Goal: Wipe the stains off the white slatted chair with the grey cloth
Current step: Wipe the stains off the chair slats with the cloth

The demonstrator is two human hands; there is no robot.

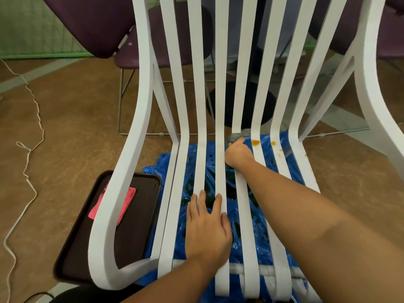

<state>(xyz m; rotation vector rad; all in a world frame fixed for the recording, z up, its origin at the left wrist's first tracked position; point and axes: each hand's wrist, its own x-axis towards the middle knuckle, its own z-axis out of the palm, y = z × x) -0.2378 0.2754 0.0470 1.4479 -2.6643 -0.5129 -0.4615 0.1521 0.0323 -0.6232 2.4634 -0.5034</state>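
Observation:
The white slatted chair (220, 101) fills the view, seat toward me. Orange stains (255, 142) mark the seat slats at the back right, with smaller spots (273, 143) on the neighbouring slat and one dot on a back slat (236, 93). My right hand (238, 155) grips the grey cloth (235, 136), mostly hidden under it, and presses it where a middle slat bends from seat to back. My left hand (207, 226) lies flat with spread fingers on the front seat slats.
A blue plastic sheet (249, 235) lies under the chair. A dark tray (131, 237) with a pink cloth (129, 201) sits on the floor at left. Purple chairs (175, 40) stand behind. A white cord (26, 171) trails over the brown floor.

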